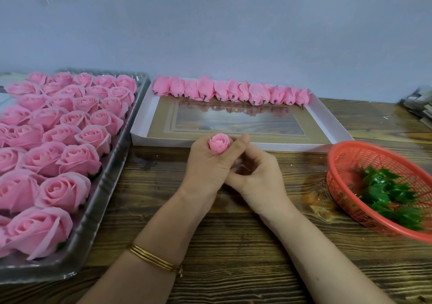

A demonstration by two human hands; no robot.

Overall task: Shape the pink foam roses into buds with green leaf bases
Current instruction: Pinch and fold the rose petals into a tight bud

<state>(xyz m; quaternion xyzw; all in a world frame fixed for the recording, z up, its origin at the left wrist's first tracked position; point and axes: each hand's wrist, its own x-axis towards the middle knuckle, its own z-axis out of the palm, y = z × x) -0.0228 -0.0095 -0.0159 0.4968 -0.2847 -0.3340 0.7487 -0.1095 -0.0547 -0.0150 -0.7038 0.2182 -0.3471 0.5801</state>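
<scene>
Gold bangles (155, 258) circle the left wrist, low over the wooden desk (233, 245). Left hand (205, 161) curled closed around a pink rose (219, 141), squeezed into a bud; only the bloom's top shows above the fist. Right hand (254, 172) pressed against the left from the side, fingers bent in toward the bud's underside; whether it grips anything cannot be told. Left of the arms, a clear plastic tray (93, 212) packed with open roses (63, 140) in rows. Right, a red basket (350, 154), tilted, holding green leaf bases (385, 193). Beyond the hands, a shallow white box (332, 126) with a row of finished buds (231, 90) lying along its far edge, stems pointing toward the camera. Pale wall (210, 23) behind.
</scene>
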